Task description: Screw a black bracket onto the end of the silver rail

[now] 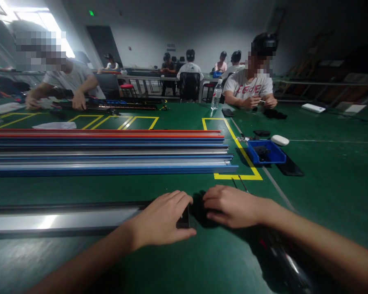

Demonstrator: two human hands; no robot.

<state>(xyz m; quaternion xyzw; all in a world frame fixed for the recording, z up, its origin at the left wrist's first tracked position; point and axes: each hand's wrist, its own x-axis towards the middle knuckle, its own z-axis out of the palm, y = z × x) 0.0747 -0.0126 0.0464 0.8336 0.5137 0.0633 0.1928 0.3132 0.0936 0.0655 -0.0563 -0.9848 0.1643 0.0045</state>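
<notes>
A long grey metal rail (64, 218) lies across the green table in front of me, running off to the left. My left hand (162, 218) grips the rail's right end, fingers curled over it and thumb under. My right hand (230, 206) is closed on a small black part (199, 210) pressed against that same end. The part is mostly hidden under my fingers.
A stack of long red, blue and silver rails (110, 153) lies beyond. A blue bin (274, 157) with black parts, a white case (279, 140) and a black pad (290, 167) sit to the right. Yellow tape (237, 176) marks the table. Other people work across the table; a water bottle (216, 94) stands there.
</notes>
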